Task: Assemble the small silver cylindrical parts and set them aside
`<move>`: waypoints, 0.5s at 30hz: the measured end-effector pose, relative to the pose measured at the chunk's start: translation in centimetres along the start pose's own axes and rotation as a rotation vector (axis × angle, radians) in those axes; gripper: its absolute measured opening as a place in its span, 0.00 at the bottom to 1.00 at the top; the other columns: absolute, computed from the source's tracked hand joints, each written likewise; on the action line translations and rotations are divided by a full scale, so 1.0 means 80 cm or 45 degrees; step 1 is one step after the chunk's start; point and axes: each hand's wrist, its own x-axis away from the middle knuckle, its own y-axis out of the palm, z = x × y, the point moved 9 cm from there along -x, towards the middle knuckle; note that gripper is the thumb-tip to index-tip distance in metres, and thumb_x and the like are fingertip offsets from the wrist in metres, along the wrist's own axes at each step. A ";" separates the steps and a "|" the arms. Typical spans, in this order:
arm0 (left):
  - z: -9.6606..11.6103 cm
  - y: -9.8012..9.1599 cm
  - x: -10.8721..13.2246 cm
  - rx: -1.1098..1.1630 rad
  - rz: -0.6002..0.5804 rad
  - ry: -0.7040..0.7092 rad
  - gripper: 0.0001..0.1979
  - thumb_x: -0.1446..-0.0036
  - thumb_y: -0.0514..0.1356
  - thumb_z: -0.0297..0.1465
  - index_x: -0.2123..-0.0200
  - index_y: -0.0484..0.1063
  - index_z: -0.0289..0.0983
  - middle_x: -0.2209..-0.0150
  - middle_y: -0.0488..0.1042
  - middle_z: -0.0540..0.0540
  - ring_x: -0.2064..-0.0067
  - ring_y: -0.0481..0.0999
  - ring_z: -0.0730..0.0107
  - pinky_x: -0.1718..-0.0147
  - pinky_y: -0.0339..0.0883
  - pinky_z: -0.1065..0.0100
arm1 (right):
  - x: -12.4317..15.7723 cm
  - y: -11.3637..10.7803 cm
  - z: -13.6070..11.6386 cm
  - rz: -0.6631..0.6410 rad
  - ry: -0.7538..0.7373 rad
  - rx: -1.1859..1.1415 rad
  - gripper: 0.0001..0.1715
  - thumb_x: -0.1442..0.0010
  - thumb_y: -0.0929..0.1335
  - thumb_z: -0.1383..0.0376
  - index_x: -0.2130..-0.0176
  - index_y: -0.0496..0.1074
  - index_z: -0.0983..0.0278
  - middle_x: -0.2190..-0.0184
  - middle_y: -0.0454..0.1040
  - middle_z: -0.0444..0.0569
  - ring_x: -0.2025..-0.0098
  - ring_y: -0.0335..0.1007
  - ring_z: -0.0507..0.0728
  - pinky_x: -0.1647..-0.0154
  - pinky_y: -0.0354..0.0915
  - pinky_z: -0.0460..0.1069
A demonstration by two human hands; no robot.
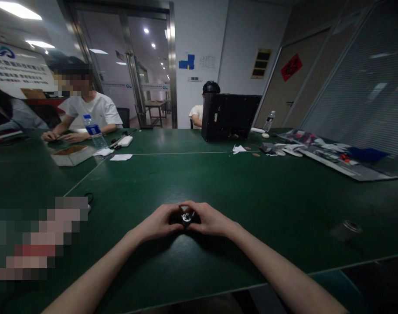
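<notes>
A small round part with a shiny metal top (187, 216) sits between my two hands, over the near middle of the green table (192, 181). My left hand (161, 221) curls round its left side, thumb toward me. From the other side my right hand (208, 219) closes in the same way, and the fingertips of both hands meet at the far side. Much of the part's lower body is hidden by fingers and shadow, so its exact kind cannot be told. To the right stands a grey metal cylinder (346, 230) with a ring-shaped top.
Farther back are an open white box (71, 156), a water bottle (94, 133) and a black case (230, 117). Papers and loose items lie on a board (358, 168) at the right. People sit across the table. A blurred-out area covers the left front.
</notes>
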 end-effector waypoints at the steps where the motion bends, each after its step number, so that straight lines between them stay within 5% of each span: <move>1: 0.000 0.000 0.000 -0.009 -0.004 0.001 0.15 0.48 0.61 0.30 0.56 0.69 0.34 0.59 0.75 0.45 0.59 0.74 0.63 0.60 0.65 0.68 | 0.000 0.000 0.000 -0.003 0.005 0.002 0.36 0.48 0.71 0.67 0.42 0.58 0.61 0.53 0.72 0.52 0.53 0.70 0.58 0.51 0.64 0.51; 15: 0.005 0.000 -0.001 -0.031 -0.001 0.077 0.16 0.49 0.63 0.29 0.55 0.69 0.35 0.58 0.75 0.46 0.58 0.74 0.64 0.58 0.65 0.68 | 0.002 0.001 -0.003 -0.038 -0.017 -0.021 0.38 0.48 0.69 0.72 0.40 0.55 0.61 0.53 0.72 0.51 0.54 0.70 0.56 0.52 0.64 0.50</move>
